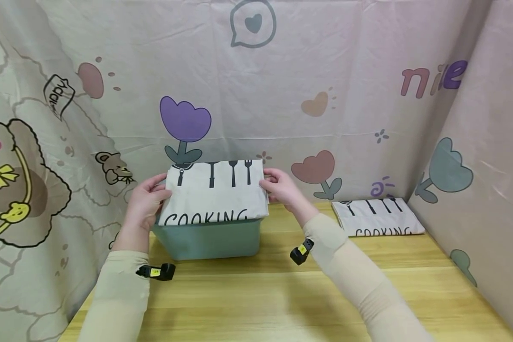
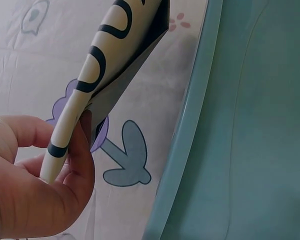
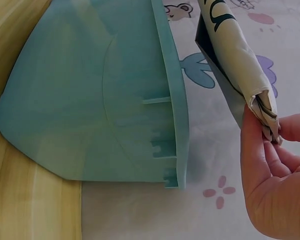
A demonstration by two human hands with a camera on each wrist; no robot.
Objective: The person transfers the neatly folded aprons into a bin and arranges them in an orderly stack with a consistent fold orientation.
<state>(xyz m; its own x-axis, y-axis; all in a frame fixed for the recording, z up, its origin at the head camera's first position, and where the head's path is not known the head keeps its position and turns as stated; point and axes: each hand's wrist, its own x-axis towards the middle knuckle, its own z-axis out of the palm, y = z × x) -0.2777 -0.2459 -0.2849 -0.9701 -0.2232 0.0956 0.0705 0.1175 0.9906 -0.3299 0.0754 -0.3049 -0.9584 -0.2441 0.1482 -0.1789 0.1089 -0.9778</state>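
A folded white cloth (image 1: 215, 192), printed in black with kitchen utensils and the word COOKING, hangs over the teal plastic bin (image 1: 213, 242). My left hand (image 1: 147, 202) pinches its left edge between thumb and fingers. At the opposite edge my right hand (image 1: 282, 187) pinches the cloth the same way. Both wrist views show a gap between the cloth (image 2: 102, 60) and the rim of the bin (image 2: 190, 125). Folded layers show at the cloth's end (image 3: 262, 107) beside the right fingertips. From the head, the cloth hides the bin's opening.
A second folded cloth (image 1: 378, 218) with the same print lies on the wooden table (image 1: 256, 304) at the right, by the curtain. Printed curtains (image 1: 256, 95) enclose the back and both sides. A small black camera (image 1: 302, 251) sits on each wrist.
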